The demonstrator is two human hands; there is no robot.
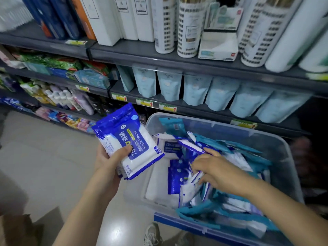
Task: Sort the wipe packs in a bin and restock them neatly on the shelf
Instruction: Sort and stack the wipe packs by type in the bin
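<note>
My left hand (113, 155) grips a small stack of blue-and-white alcohol wipe packs (127, 137), held up just left of the bin. The clear plastic bin (276, 157) with a blue rim sits below the shelf and is filled with mixed blue-white and teal wipe packs (230, 174). My right hand (213, 169) reaches down into the pile at the bin's middle, fingers curled among the blue-white packs; whether it holds one is hidden. Pale blue pouches (195, 89) stand in a row on the shelf (186, 103) right above the bin.
The upper shelf (142, 54) carries white boxes, patterned rolls and paper towels. Shelves at the left hold mixed colourful packs and bottles. A brown cardboard box (19, 228) sits at the bottom left on the tiled floor. A shoe (152, 235) shows by the bin's near edge.
</note>
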